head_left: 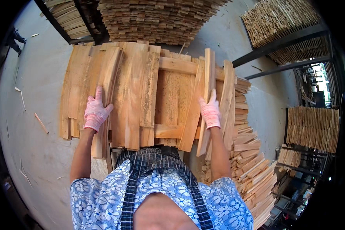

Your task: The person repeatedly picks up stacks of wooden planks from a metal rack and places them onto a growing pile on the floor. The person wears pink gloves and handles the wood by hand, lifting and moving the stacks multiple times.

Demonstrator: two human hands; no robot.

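Both my hands wear pink-and-white knit gloves. My left hand (97, 111) is closed over a narrow wooden board (110, 69), index finger stretched along it and thumb at its right edge. That board lies over a row of planks (132, 92) side by side. To the right, my right hand (210, 111) grips another long board (209, 65) from above, its index finger pointing away from me. Just left of it a slanted board (191, 111) crosses two wooden crosspieces, and a further board (229, 88) lies to its right. The undersides of both grips are hidden.
A heap of loose wood pieces (253, 165) spreads along the right side. Tall stacked wood (153, 21) stands beyond the planks, with more stacks (312, 128) on the right. A dark metal frame (283, 44) juts in at upper right. Scraps (41, 123) lie on the grey floor.
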